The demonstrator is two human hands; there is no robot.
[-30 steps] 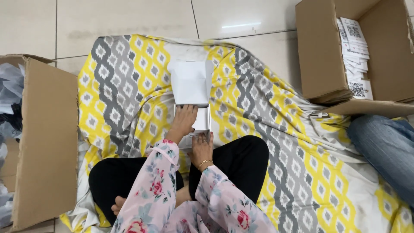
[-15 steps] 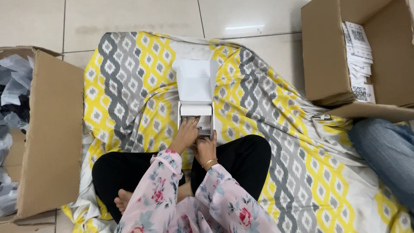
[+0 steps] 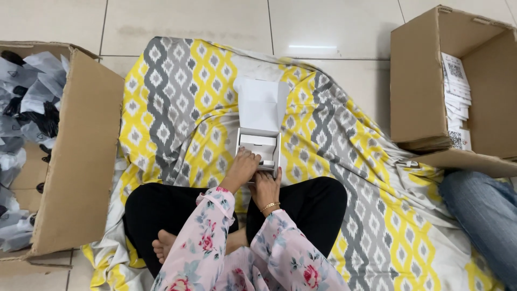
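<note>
A small white box [image 3: 259, 144] lies open on the yellow and grey patterned cloth [image 3: 177, 97], its lid flipped up and away from me. My left hand [image 3: 241, 167] rests on the box's near left edge, fingers curled over the rim. At the near right corner of the box my right hand [image 3: 266, 186], with a gold bracelet on the wrist, presses against it. A white insert shows inside the box. Both arms wear floral pink sleeves, and my crossed legs in black sit just below.
A large cardboard box [image 3: 81, 156] full of plastic-bagged dark items stands at the left. Another cardboard box [image 3: 420, 91] holding stacked white printed cards lies at the right. Another person's leg in blue jeans [image 3: 482, 215] is at the lower right. Tiled floor lies beyond the cloth.
The white box's lid has swung up and back, showing the inside. Both hands stayed at its near edge. The camera view shifted slightly.
</note>
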